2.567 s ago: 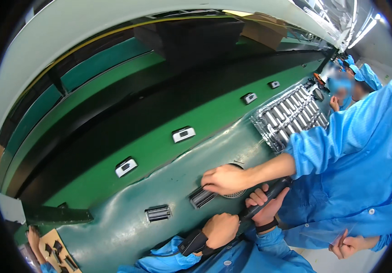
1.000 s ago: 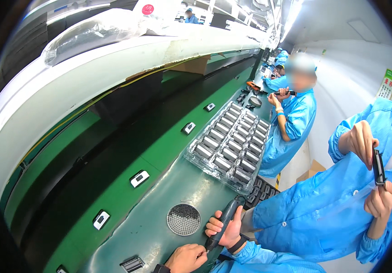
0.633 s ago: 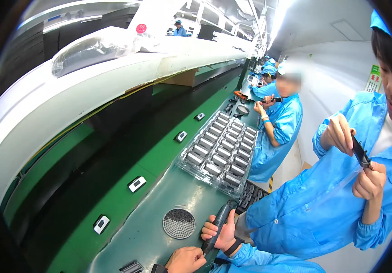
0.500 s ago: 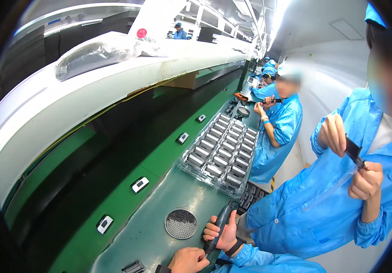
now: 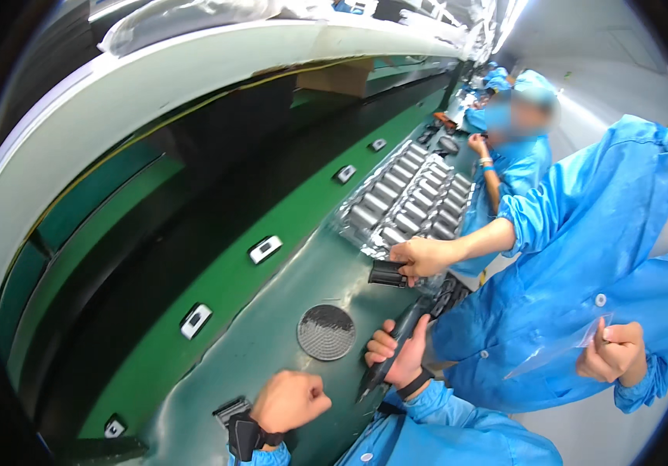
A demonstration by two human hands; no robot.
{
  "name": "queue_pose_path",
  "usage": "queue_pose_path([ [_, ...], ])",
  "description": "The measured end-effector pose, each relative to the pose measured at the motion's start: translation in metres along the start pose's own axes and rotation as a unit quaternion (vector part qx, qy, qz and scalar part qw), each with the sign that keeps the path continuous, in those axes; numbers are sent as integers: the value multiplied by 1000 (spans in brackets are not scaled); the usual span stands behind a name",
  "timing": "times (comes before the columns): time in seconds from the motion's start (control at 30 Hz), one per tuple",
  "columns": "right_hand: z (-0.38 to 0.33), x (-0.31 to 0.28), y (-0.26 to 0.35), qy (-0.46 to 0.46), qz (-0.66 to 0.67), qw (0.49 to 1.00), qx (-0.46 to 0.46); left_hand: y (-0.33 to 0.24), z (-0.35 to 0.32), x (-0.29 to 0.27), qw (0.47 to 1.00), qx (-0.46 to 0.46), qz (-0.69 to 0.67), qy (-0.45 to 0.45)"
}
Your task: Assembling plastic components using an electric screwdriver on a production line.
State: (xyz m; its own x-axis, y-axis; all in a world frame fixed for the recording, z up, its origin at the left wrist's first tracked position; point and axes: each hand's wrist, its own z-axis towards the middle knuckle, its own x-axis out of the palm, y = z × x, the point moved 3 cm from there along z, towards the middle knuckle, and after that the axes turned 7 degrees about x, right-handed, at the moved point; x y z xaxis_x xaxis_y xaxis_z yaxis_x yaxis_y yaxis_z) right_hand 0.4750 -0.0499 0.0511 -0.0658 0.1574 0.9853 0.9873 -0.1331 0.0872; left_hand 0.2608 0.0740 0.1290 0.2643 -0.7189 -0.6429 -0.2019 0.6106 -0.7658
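Note:
In my right hand (image 5: pixel 409 359) is a dark electric screwdriver (image 5: pixel 376 377), held aslant with its narrow end low over the green bench. My left hand (image 5: pixel 290 400) is closed with its fingers curled in; whatever they may hold is hidden. Beside its wrist lies a small black part (image 5: pixel 230 409), partly covered by the hand and strap. Between and beyond my hands sits a round dimpled dish (image 5: pixel 326 332), its far part dark with what look like tiny screws.
A co-worker's hand (image 5: pixel 425 259) holds a black part (image 5: pixel 386 273) over the near end of a clear plastic tray (image 5: pixel 343 223) of grey-and-black pieces. To the left, a green conveyor (image 5: pixel 229 291) carries several white-and-black devices (image 5: pixel 265 248). The co-worker's other hand (image 5: pixel 613 353) holds clear film.
My left hand has drawn away from the screwdriver's tip toward the left. The co-worker has lowered the black part from chest height to the tray's edge. My view has shifted.

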Motion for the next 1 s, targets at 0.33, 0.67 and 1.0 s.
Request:
queue_pose_path([
  [0.33,9,-4,-12,-37,63,996,-54,54,-30,-17,977,-174,123,-7],
  [0.67,1,15,-14,-89,116,980,-133,-11,1,13,987,56,-148,-33],
  [1.0,3,22,-15,-115,43,982,-147,-18,13,29,981,-26,-178,-71],
])
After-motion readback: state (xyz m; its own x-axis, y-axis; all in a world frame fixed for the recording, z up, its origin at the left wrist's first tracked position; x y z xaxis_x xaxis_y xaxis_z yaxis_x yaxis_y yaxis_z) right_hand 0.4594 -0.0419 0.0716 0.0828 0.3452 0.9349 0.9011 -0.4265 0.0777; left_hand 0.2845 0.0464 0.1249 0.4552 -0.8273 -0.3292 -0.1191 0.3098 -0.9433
